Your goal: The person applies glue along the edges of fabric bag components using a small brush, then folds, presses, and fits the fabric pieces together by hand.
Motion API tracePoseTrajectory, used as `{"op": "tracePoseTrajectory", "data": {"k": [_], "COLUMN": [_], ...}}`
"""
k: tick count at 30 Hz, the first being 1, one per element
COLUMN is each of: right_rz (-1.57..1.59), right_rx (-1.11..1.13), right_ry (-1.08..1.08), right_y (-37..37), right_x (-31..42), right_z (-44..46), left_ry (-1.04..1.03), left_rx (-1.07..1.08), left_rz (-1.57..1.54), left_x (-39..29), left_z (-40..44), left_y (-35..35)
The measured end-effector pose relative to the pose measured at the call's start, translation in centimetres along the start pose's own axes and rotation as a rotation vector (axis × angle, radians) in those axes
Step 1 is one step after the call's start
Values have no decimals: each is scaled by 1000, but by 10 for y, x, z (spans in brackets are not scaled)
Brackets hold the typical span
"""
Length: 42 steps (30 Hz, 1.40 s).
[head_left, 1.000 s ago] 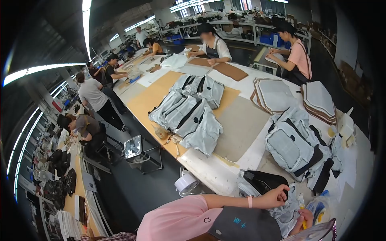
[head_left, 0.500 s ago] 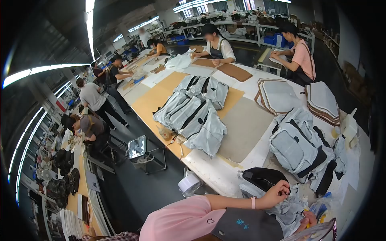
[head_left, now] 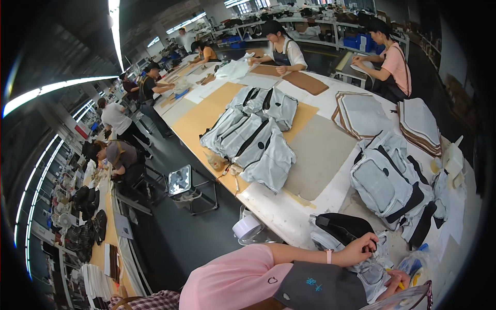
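Observation:
A light grey bag with a black panel [head_left: 345, 228] lies at the near edge of the worktable, its pale material bunched under my hands. My left hand [head_left: 357, 250], with a pink band at the wrist, rests over this bag, fingers curled together in a pinch; whatever they grip is too small to make out. Lower right, my right hand [head_left: 397, 279] is closed beside the grey material [head_left: 373, 281], with a slim yellow tool [head_left: 401, 285] showing at its fingers. The tool's kind cannot be made out. A clear plastic bag [head_left: 413, 264] with blue and yellow bits lies beyond that hand.
More grey bags [head_left: 390, 181] lie to the right and others [head_left: 258, 137] mid-table on tan sheets. Stacks of brown-edged panels [head_left: 418, 124] sit behind. A stool [head_left: 181, 181] and a white fan [head_left: 247, 227] stand beside the table. Several co-workers work around it.
The whole view has shifted slightly. My right hand has turned a little and more of the yellow tool shows. My left hand keeps its pinch over the bag.

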State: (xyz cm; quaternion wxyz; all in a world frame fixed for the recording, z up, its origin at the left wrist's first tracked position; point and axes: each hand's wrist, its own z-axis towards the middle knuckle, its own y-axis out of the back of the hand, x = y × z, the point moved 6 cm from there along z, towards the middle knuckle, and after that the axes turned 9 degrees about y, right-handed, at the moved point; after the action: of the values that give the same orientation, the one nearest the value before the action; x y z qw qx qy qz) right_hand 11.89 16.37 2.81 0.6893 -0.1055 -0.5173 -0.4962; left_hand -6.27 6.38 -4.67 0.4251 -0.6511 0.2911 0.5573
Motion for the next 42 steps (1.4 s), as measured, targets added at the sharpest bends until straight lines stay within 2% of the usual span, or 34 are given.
{"op": "tracePoseTrajectory", "data": {"k": [3, 5, 6, 7, 8, 12, 14, 20, 23, 26, 29, 32, 36, 39, 42], "right_rz": [243, 318, 274, 328, 323, 412, 477, 408, 360, 424, 330, 412, 340, 252, 370], "right_rx": [-181, -126, -68, -15, 33, -143, -213, 5, -84, -69, -14, -93, -39, 62, -21], "right_ry": [-77, -32, 107, -24, -11, 19, 52, -83, -18, 13, -102, -158, 59, -49, -10], "right_y": [9, 0, -12, -22, -26, -7, -2, -26, -13, -18, -22, -6, -18, -26, -18], "right_x": [1, 22, 35, 38, 37, 46, 50, 39, 48, 53, 33, 31, 56, 45, 54], "right_z": [13, 15, 18, 16, 15, 21, 26, 18, 23, 24, 25, 25, 30, 31, 36], "left_ry": [37, 50, 15, -154, -27, 124, 131, 186, 198, 207, 203, 197, 210, 222, 214], "left_rx": [5, 3, 0, -91, -96, 24, 30, 54, 67, 68, 63, 62, 71, 102, 111], "left_rz": [-8, 20, -25, 170, 96, -37, -17, -79, -75, -56, -56, -60, -98, -92, -71], "left_x": [-2, 2, -1, -8, -11, -1, -7, -7, -9, -9, -7, -8, -9, -5, -8], "left_z": [-1, 0, 0, -2, -2, -1, -2, -2, -2, -3, -3, -3, -4, -4, -6], "left_y": [0, 2, 2, 4, 5, 3, 1, 0, 1, 1, 1, 3, 0, -2, -4]}}
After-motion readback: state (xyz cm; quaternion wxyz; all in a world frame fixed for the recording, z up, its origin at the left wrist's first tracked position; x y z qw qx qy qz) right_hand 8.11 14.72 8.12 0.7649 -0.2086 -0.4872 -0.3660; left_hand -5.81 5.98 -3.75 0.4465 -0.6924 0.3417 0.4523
